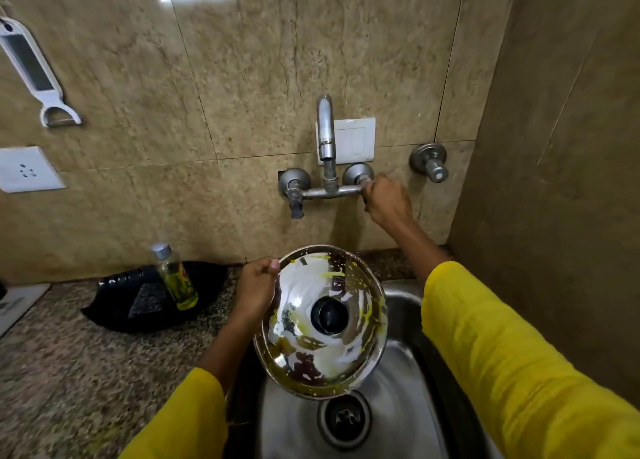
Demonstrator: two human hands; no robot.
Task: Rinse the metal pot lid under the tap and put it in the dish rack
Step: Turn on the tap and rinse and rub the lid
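Note:
A round metal pot lid (304,341) with a black knob in its middle hangs over the steel sink (401,382), smeared with yellow-green food and white foam. My left hand (256,289) grips its left rim, thumb on top. My right hand (386,200) is closed around the right valve handle of the wall tap (325,136). No water is visible from the spout. No dish rack is in view.
A small bottle of yellow liquid (175,278) stands on a black tray (117,306) on the speckled counter to the left. The sink drain (344,418) lies below the lid. A second wall valve (429,162), a switch plate and a white peeler (33,67) hang on the wall.

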